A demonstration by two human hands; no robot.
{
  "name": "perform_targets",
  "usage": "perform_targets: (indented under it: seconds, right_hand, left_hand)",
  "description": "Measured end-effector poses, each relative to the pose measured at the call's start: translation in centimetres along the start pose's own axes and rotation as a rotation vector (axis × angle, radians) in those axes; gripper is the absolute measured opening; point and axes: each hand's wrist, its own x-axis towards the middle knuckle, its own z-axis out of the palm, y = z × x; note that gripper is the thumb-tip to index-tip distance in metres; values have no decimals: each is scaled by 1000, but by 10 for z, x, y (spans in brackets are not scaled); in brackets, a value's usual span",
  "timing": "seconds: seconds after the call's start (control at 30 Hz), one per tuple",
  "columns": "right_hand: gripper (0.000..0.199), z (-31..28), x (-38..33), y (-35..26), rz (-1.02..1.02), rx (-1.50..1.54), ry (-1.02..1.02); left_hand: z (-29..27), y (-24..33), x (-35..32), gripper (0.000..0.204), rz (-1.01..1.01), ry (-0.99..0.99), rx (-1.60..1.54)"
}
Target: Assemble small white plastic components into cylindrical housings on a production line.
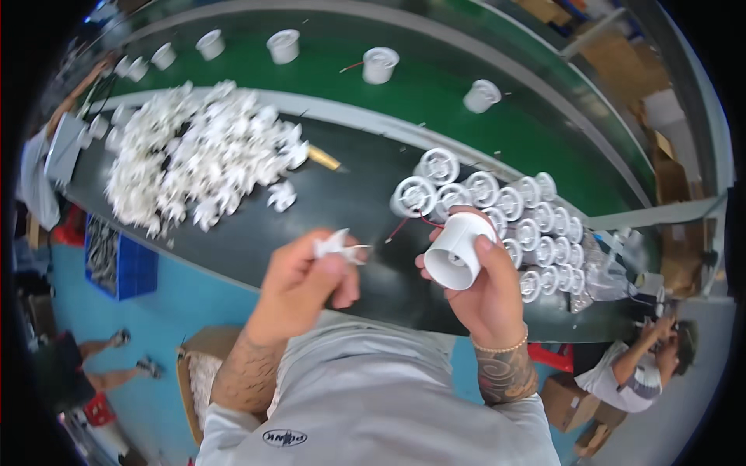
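My left hand (299,283) pinches a small white fan blade (334,245) over the near edge of the dark bench. To its right, my right hand (493,291) grips a white cylindrical fan housing (454,252), its open end tilted toward me. Something small shows inside the housing, and a thin red wire (399,229) trails beside it. Behind and right of that hand stand several similar white housings (482,189) in a cluster, ringed grilles up. On the left of the bench lies a big heap of white fan blades (210,155), with one loose blade (282,196) beside it.
Beyond the dark bench (334,202) runs a green conveyor belt (326,89) carrying spaced white housings (380,65). A yellow strip (323,158) lies by the heap. Clear plastic bags (614,272) sit at the right end. A blue crate (120,260) stands below left. Other people work at both ends.
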Motion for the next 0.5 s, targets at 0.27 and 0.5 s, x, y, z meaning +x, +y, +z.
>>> perform_targets:
  seconds: [0.27,0.5]
  right_hand:
    - [46,10,-4,24,255,189,-90]
    - [44,14,-12,36,200,133,-34]
  left_hand:
    - [30,9,-12,18,274,-49,694]
    - [38,4,-16,27,497,32,827]
